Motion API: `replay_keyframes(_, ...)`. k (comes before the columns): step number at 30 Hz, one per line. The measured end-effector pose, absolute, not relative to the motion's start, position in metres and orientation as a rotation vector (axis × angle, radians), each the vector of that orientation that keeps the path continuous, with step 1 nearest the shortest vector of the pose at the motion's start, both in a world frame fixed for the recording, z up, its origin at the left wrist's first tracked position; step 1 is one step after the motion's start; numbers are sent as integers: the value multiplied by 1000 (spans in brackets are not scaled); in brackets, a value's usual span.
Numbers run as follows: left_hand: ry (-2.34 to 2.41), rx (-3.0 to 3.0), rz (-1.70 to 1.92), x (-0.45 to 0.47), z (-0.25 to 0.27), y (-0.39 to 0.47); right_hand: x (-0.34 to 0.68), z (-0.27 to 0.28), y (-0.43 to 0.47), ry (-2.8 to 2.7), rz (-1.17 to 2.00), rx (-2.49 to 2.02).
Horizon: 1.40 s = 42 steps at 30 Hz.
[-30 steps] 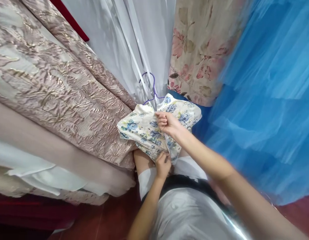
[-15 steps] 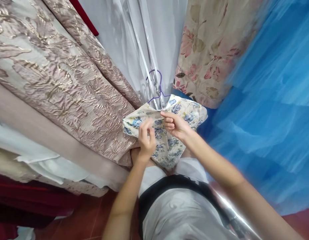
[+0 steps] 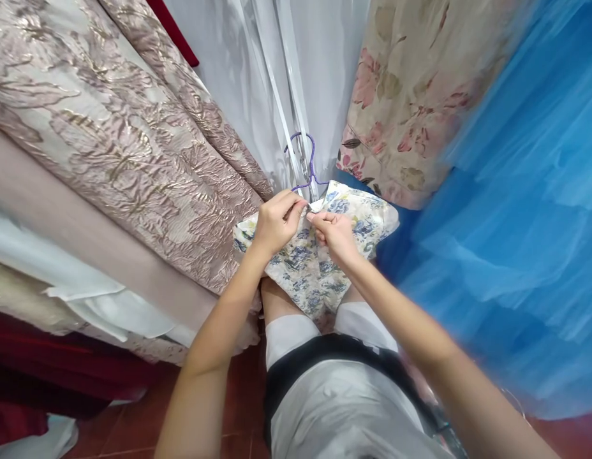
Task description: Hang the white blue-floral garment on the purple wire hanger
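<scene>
A cream floral garment (image 3: 303, 271) with blue blossoms hangs on a purple hanger (image 3: 311, 167) in front of my legs. At its neckline, my left hand (image 3: 279, 220) pinches the edge of the fabric with thumb and forefinger. Right beside it, my right hand (image 3: 333, 233) is closed in a pinch on the same neckline edge. The fingertips of both hands nearly meet just under the hanger. Whether a small fastener sits between them is too small to make out.
A pink-gold brocade garment (image 3: 147, 146) hangs on the left. Behind the hanger falls white fabric (image 3: 319, 70) with long ribbons (image 3: 277, 95). On the right are a pink floral fabric (image 3: 396, 121) and blue tulle (image 3: 511, 255). Red floor tiles (image 3: 224, 408) show below.
My left hand has risen from the front of the garment to its neckline and closed there beside my right hand. The right hand has stayed at the neckline.
</scene>
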<state>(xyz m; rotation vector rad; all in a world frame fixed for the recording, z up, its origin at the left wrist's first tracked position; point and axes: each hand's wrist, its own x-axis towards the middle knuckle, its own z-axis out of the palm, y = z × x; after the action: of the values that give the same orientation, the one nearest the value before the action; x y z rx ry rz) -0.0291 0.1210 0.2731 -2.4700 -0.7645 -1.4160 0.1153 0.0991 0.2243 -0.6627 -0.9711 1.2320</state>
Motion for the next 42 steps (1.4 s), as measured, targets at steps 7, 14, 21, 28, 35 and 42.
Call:
replay_keyframes(7, -820, -2456, -1486, -30, 263, 124, 125, 226, 101, -1041, 1202, -705)
replay_keyframes(14, -864, -2406, -1522, -20, 260, 122, 124, 229, 110, -1061, 1137, -703)
replay_keyframes(21, -893, -2438, -1706, -21, 256, 121, 119, 238, 108, -1039, 1174, -697)
replay_keyframes(28, -909, -2333, -1813, -31, 254, 120, 114, 226, 91, -1098, 1143, -752)
replay_keyframes(35, -924, -2314, -1785, -32, 254, 117, 111, 214, 85, -1053, 1159, -776)
replay_keyframes(42, -989, -2283, -1978, -22, 247, 118, 101, 215, 104, -990, 1300, -752)
